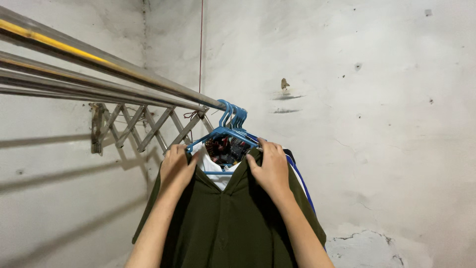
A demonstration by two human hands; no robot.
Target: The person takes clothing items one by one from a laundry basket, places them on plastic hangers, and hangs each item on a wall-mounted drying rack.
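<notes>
A dark olive-green shirt hangs on a blue hanger hooked over the end of a metal rail. My left hand grips the shirt's left shoulder by the collar. My right hand grips the right shoulder and the hanger's arm. Behind the green shirt hang a white garment, a dark patterned one and a blue-and-white one, on several blue hangers bunched together.
Several parallel metal rails run from the upper left to a folding scissor bracket fixed to the left wall. A rough grey plaster wall stands close behind, with a thin red cord hanging down it.
</notes>
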